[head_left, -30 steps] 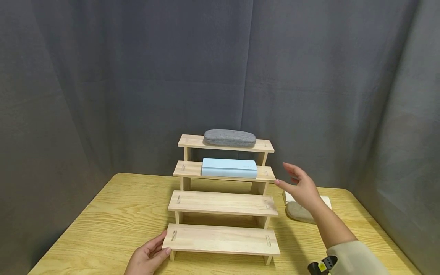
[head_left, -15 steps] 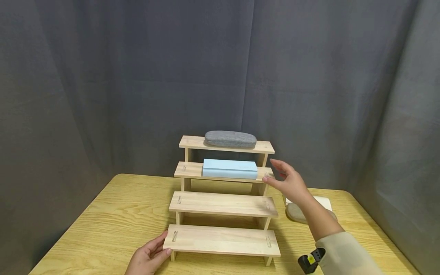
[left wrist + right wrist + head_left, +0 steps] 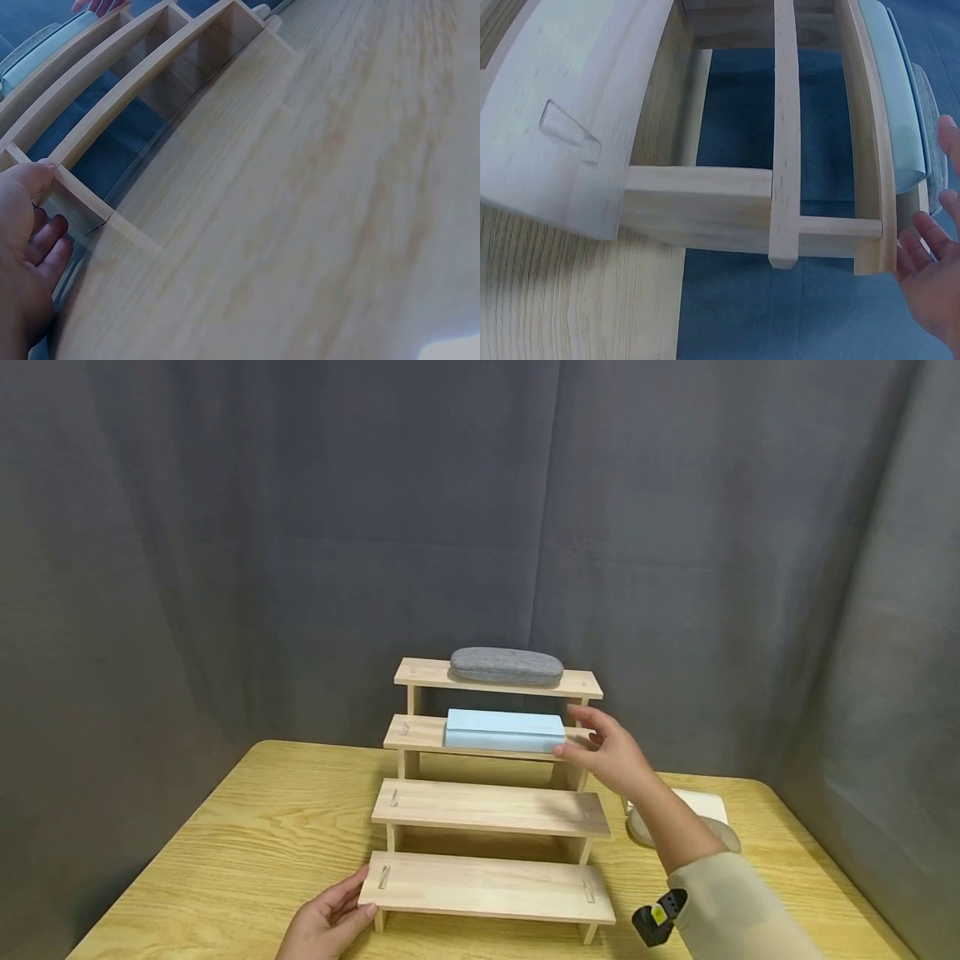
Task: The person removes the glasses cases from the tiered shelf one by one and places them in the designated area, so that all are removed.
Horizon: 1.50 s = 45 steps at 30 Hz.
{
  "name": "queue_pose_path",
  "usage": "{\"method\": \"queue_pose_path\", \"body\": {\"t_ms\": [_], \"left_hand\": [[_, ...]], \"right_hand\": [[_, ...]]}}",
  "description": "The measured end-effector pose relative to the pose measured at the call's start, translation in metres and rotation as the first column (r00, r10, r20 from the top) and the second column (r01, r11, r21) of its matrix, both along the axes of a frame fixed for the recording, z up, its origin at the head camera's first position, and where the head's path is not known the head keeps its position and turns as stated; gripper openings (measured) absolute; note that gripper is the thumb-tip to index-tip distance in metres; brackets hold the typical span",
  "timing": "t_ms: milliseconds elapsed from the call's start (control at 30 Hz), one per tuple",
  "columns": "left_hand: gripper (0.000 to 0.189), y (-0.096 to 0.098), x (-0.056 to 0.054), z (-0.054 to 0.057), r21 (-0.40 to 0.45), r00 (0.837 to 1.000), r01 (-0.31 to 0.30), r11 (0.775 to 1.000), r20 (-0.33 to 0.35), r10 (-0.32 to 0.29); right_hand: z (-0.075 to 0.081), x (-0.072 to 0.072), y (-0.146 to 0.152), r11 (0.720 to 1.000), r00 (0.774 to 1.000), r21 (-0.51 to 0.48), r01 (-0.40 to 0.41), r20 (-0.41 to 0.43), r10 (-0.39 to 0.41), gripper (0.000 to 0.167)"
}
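Observation:
A four-tier wooden display stand (image 3: pixel 491 806) stands on the table. My left hand (image 3: pixel 326 918) grips the left end of its lowest step, thumb at the front corner; the left wrist view shows the thumb (image 3: pixel 37 176) against the wood. A light-blue glasses case (image 3: pixel 504 732) lies on the second step from the top. My right hand (image 3: pixel 611 756) is at that case's right end, thumb by the front corner and fingers spread toward the back. In the right wrist view the fingers look uncurled beside the case (image 3: pixel 900 97). A grey fabric glasses case (image 3: pixel 507 667) rests on the top step.
On the table right of the stand lie a beige rounded case (image 3: pixel 720 835) and a white case (image 3: pixel 701 804), partly hidden by my right forearm. Grey curtains (image 3: pixel 360 527) hang behind and at both sides. The wooden table (image 3: pixel 247 827) extends left of the stand.
My right hand has moved left from beyond the stand's right side to the light-blue case's right end. The left hand stays at the lowest step.

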<state>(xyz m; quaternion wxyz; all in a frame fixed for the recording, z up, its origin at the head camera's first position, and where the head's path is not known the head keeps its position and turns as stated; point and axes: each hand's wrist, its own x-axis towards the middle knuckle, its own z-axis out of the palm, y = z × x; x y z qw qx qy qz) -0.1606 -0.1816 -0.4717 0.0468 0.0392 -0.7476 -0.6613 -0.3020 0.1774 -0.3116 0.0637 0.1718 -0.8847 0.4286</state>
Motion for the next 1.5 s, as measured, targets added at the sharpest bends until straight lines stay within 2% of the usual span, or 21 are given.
{"method": "queue_pose_path", "body": {"t_ms": [300, 467, 800, 1233, 1500], "left_hand": [[0.057, -0.002, -0.002, -0.002, -0.004, 0.999, 0.032, 0.999, 0.003, -0.032], [0.057, -0.002, -0.002, -0.001, 0.005, 1.000, 0.030, 1.000, 0.002, -0.030], [0.060, -0.003, -0.003, -0.002, -0.009, 1.000, 0.021, 1.000, 0.011, -0.021], [0.064, 0.001, -0.005, -0.002, 0.014, 0.999, 0.039, 0.999, 0.003, -0.039], [0.060, 0.000, -0.004, 0.000, -0.013, 1.000, 0.030, 0.999, 0.001, -0.030]], "right_hand": [[0.001, -0.007, -0.013, 1.000, 1.000, 0.005, -0.016, -0.002, 0.016, 0.072], [0.003, -0.014, -0.022, 0.999, 0.999, 0.002, -0.041, 0.007, 0.041, 0.072], [0.004, -0.026, -0.040, 0.992, 0.999, 0.125, -0.020, -0.035, 0.025, 0.074], [0.003, -0.030, -0.048, 0.982, 0.999, 0.190, -0.018, -0.039, 0.026, 0.072], [0.009, -0.029, -0.052, 0.971, 0.998, 0.238, -0.036, -0.049, 0.049, 0.066]]}}
